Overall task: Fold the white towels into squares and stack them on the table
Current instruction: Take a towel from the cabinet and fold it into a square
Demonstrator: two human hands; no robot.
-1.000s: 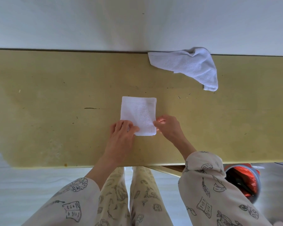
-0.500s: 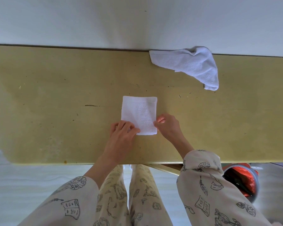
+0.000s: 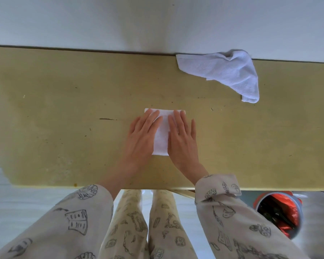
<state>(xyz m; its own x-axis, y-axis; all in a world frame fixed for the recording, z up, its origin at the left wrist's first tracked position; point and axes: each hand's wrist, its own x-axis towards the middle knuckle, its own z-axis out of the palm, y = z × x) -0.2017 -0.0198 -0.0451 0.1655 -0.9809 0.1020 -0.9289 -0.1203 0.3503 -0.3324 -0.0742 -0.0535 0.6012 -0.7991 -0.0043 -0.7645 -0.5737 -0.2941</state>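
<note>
Folded white towel (image 3: 162, 135) lies flat near the middle of the yellow desk (image 3: 64, 113), a little toward the near edge; both hands lie on top of it with straight fingers, palms down, gripping nothing. The left hand (image 3: 141, 136) covers the towel's left side, its fingertips reaching close to the far left corner; the right hand (image 3: 182, 139) covers the right side, its fingers reaching the far edge, the outermost finger lying past the right edge on the desk; a strip of white cloth shows between the two hands, from the far edge to the near edge. A second white towel (image 3: 224, 71), unfolded and rumpled, lies at the far right of the desk, its far part touching the pale wall (image 3: 157, 21), one end trailing toward the right and nearer. The desk top is scuffed, with a dark scratch (image 3: 107, 119) left of the hands. Printed sleeves (image 3: 217, 199) and printed trouser legs (image 3: 127, 225) fill the near part of the view; below the desk's near edge at the right stands a grey bin (image 3: 290, 234) with a red liner.
</note>
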